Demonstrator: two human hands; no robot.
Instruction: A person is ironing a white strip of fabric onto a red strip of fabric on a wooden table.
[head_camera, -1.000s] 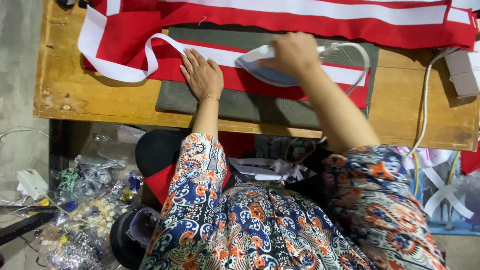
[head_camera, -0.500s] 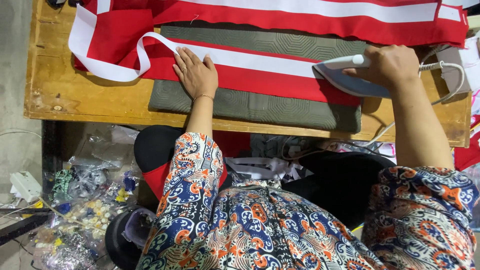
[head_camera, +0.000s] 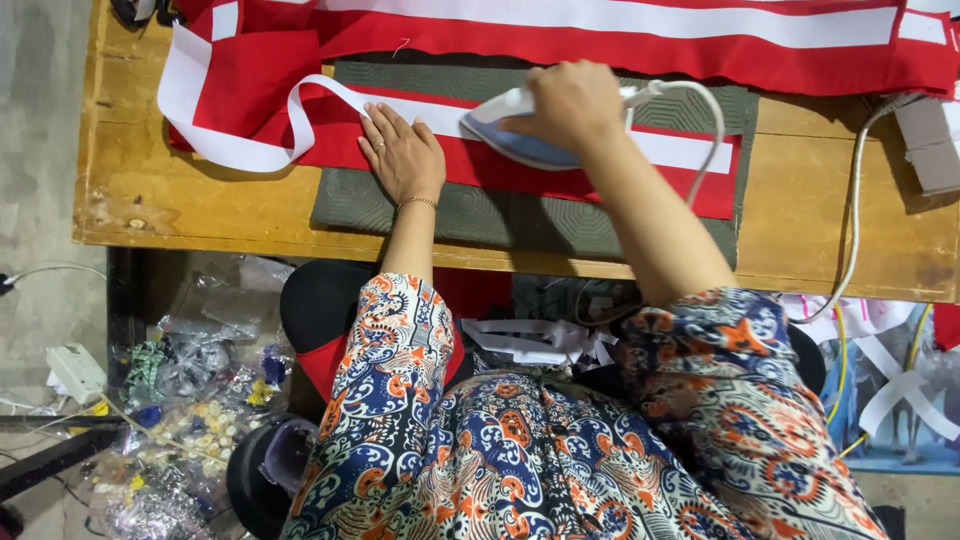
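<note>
Iron (head_camera: 520, 135) gripped by right hand (head_camera: 570, 100), left hand (head_camera: 403, 152) flat (open) beside it on red strip (head_camera: 480, 165)

The light is bright, soft and even, coming from above, so the red fabric (head_camera: 620, 40) and its white bands show vivid without glare, and the wooden table (head_camera: 140, 190) carries only a faint sheen. Shadows are short and mild: a thin dark edge under the folded white strip (head_camera: 240, 155) and a soft one beneath the iron (head_camera: 520, 135). The floor clutter (head_camera: 180, 400) under the table sits dimmer, the picture stays sharp in the middle, and the table edges bow slightly outward toward the corners.
</note>
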